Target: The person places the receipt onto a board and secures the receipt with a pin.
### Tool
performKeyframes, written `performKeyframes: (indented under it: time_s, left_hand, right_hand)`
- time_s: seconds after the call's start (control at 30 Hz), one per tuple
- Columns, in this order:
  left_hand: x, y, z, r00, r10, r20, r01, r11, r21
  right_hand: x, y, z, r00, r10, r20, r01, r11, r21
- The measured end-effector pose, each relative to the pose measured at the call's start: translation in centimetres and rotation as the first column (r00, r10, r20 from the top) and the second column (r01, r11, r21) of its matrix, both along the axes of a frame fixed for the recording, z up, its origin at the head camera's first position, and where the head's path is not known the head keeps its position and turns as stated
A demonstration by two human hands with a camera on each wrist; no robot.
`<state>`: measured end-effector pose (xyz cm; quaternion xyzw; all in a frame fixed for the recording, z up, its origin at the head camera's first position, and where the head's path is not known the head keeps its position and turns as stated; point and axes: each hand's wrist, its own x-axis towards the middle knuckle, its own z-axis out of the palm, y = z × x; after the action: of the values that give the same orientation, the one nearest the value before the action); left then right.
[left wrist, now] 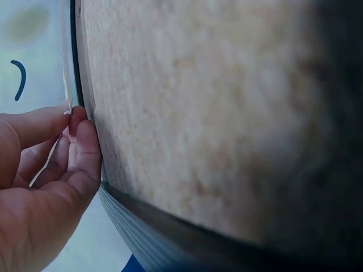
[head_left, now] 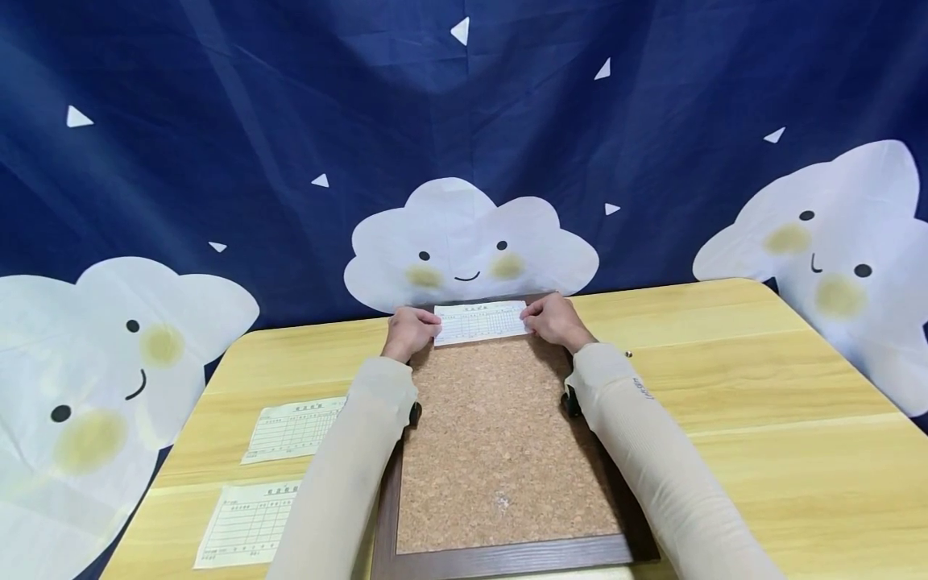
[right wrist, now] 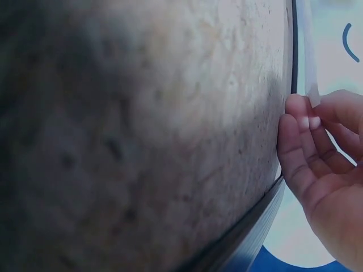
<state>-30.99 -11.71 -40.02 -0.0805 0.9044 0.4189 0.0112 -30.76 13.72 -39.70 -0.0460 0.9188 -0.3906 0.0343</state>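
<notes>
Between both hands a printed form sheet [head_left: 480,322] is stretched across the far end of a cork board [head_left: 500,435] with a dark wooden frame [head_left: 515,556]. My left hand [head_left: 411,331] pinches the sheet's left edge between thumb and fingers. At its right edge, my right hand [head_left: 554,320] pinches it the same way. In the left wrist view the left hand [left wrist: 51,164] has its fingertips close against the cork. The right wrist view shows the right hand [right wrist: 326,147] with thumb and fingers meeting at the paper's edge, beside the cork surface.
Two more form sheets lie on the wooden table left of the board, one farther back [head_left: 293,431] and one nearer [head_left: 250,524], both partly behind the left sleeve. A small dark pin-like object [head_left: 628,354] sits right of the board. A blue cloud-print curtain [head_left: 464,145] hangs behind the table.
</notes>
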Motion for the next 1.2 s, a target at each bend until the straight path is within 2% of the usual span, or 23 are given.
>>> performKeyframes:
  time_s: [0.1, 0.37, 0.6, 0.8, 1.2]
  left_hand:
    - [0.05, 0.03, 0.1, 1.0, -0.009, 0.019, 0.009, 1.0, -0.01]
    - [-0.22, -0.04, -0.14, 0.999, -0.041, 0.0, 0.041, 0.997, -0.072]
    - [-0.35, 0.03, -0.17, 0.998, -0.051, 0.029, 0.053, 0.997, -0.056]
    - [-0.29, -0.09, -0.09, 0.998, -0.054, 0.021, 0.056, 0.996, -0.067]
    - [0.01, 0.02, 0.1, 0.995, -0.077, 0.06, 0.082, 0.993, -0.086]
  right_hand:
    - [0.01, 0.03, -0.12, 1.0, 0.01, -0.004, -0.01, 1.0, 0.016]
    - [-0.05, 0.02, -0.15, 1.0, 0.024, -0.012, -0.023, 0.998, 0.063]
    - [-0.09, 0.06, -0.05, 0.999, 0.03, 0.02, -0.031, 0.996, 0.08]
    - [-0.15, -0.04, -0.08, 0.999, 0.026, 0.032, -0.028, 0.997, 0.069]
    - [0.1, -0.1, 0.0, 0.999, 0.04, 0.012, -0.04, 0.994, 0.097]
